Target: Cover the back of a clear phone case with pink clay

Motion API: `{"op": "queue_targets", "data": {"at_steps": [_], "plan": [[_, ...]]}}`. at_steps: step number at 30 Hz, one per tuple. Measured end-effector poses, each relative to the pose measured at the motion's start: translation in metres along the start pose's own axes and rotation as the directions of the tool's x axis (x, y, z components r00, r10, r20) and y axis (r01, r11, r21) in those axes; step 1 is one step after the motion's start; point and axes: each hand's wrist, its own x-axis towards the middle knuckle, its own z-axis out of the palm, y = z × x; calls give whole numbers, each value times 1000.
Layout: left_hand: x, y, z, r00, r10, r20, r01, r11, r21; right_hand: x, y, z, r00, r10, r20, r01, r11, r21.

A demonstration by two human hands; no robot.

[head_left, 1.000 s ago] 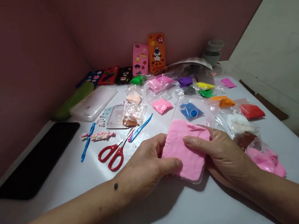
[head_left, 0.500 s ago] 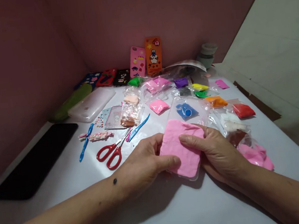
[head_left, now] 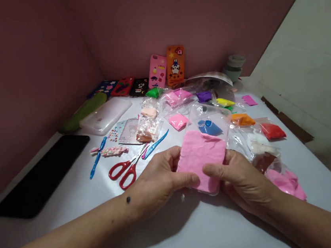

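A flat layer of pink clay [head_left: 200, 152] covers the lower part of a clear phone case [head_left: 212, 112], whose bare transparent end sticks out beyond it. The clay's surface is slightly wrinkled, with uneven edges. My left hand [head_left: 165, 173] grips the left side, thumb lying on the clay and fingers behind. On the right side, my right hand [head_left: 240, 175] holds the case, its thumb pressed on the lower right of the clay. Both hands keep the case just above the table. Through the clear end shows a packet of blue clay [head_left: 209, 127].
Red-handled scissors [head_left: 127, 170], blue modelling tools [head_left: 98, 159] and a black phone-like slab [head_left: 42, 174] lie to the left. Bagged clay, including red [head_left: 273, 131] and pink [head_left: 287, 183], lies right. Decorated phone cases [head_left: 176, 66] stand at the back wall.
My right thumb has slid down over the clay toward its lower edge. My left hand keeps its grip. The view has shifted slightly.
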Motion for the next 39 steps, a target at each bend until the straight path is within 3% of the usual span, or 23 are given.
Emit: {"op": "queue_targets", "data": {"at_steps": [5,11,16,23,33,39], "plan": [[-1,-8,5,992,128,5,-128,991,-50,-4,1,2,1000,-21,6,21,996,-86],[-2,-3,5,999,47,-10,-48,998,-51,-5,1,-2,999,12,48,-6,994,-106],[-3,1,3,999,18,-28,-18,1000,-1,-3,-4,0,995,34,98,-33,999,-7],[-4,-3,4,999,50,-16,-51,998,-28,-1,3,2,999,9,37,-9,1000,-3],[-2,2,0,997,13,-73,-10,999,44,-2,-3,1,990,-15,141,-3,992,123],[0,-6,-3,996,92,2,-92,996,-19,0,0,1,996,21,92,-27,998,56]]}}
